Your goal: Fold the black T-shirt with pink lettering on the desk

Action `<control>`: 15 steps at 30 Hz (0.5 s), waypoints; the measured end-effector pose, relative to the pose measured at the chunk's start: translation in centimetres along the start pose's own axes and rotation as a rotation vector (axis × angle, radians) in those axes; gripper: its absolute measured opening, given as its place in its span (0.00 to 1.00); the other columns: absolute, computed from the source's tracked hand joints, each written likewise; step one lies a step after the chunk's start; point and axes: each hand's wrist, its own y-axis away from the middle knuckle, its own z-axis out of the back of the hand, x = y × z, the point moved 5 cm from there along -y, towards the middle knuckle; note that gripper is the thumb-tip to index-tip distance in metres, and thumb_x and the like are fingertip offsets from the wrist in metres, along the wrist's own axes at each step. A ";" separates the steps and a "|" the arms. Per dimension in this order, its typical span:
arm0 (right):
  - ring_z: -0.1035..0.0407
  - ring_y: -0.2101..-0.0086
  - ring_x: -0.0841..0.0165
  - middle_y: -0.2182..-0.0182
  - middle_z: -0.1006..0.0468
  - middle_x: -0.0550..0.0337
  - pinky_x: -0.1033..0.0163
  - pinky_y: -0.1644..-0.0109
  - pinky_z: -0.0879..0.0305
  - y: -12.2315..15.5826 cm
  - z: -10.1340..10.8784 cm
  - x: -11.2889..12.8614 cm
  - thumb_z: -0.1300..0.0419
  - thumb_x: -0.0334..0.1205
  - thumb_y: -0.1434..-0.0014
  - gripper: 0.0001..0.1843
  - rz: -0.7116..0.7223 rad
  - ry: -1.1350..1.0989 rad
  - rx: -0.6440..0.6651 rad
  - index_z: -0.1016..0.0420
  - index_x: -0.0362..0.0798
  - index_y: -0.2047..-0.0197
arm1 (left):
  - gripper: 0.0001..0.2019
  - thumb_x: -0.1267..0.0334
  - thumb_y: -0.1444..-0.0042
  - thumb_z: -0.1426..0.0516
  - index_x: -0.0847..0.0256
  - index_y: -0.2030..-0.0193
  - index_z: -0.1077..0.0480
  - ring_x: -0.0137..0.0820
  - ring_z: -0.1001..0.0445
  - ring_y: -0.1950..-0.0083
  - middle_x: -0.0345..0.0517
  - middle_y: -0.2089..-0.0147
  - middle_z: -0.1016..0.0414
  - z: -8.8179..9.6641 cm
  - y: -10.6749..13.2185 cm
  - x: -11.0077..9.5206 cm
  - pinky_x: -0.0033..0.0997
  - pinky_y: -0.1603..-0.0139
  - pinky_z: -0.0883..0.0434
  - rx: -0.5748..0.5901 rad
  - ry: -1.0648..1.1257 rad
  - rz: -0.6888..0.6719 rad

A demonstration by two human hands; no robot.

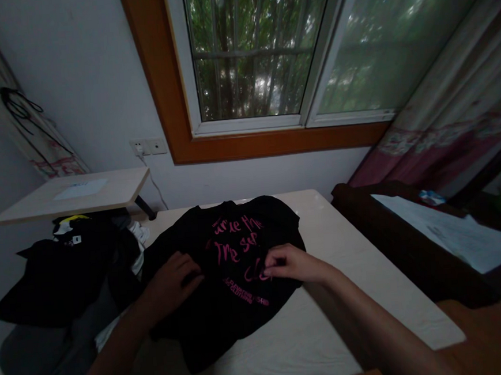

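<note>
A black T-shirt [226, 322] with pink lettering lies spread and rumpled on the pale wooden table [371, 293], its collar toward the wall. On its left part is my left hand [173, 283], fingers curled toward the thumb and closed on the dark cloth. My right hand [291, 263] pinches the shirt at the right edge of the lettering, thumb and index finger together. The exact grip of the left fingertips is hard to see against the black fabric.
A heap of dark clothes [62, 283] is piled at the left, partly under a raised wooden shelf [120, 183] with a paper on it. Wall sockets [147, 146] with a cable and a window [261, 54] are behind. Papers [444, 224] lie on a dark surface at right.
</note>
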 end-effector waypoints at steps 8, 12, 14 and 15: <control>0.37 0.47 0.57 0.47 0.29 0.58 0.52 0.42 0.38 3.7 -3.5 0.9 0.24 0.46 0.55 0.31 0.047 0.327 0.099 0.22 0.58 0.47 | 0.53 0.49 0.64 0.29 0.43 0.29 0.42 0.55 0.45 0.27 0.50 0.26 0.45 -4.0 5.0 -0.8 0.59 0.30 0.42 0.313 0.021 0.094; 0.35 0.51 0.60 0.52 0.26 0.57 0.53 0.45 0.38 3.2 -3.9 0.7 0.32 0.39 0.43 0.10 0.075 0.442 -0.017 0.20 0.55 0.57 | 0.52 0.65 0.58 0.34 0.38 0.26 0.50 0.51 0.47 0.25 0.46 0.25 0.46 -4.4 5.3 -0.4 0.63 0.27 0.51 0.279 -0.030 0.034; 0.33 0.54 0.61 0.57 0.24 0.57 0.55 0.47 0.37 2.5 -3.5 0.5 0.37 0.38 0.38 0.05 0.120 0.401 -0.021 0.20 0.54 0.59 | 0.47 0.73 0.58 0.40 0.40 0.29 0.43 0.46 0.41 0.28 0.45 0.27 0.40 -4.0 5.1 0.3 0.58 0.28 0.46 0.256 -0.027 0.038; 0.32 0.55 0.62 0.58 0.24 0.57 0.56 0.48 0.36 2.2 -3.0 0.3 0.39 0.38 0.36 0.05 0.142 0.360 -0.025 0.20 0.53 0.59 | 0.45 0.75 0.58 0.42 0.41 0.31 0.39 0.44 0.38 0.29 0.44 0.29 0.37 -3.7 4.9 0.8 0.55 0.29 0.42 0.249 -0.010 0.047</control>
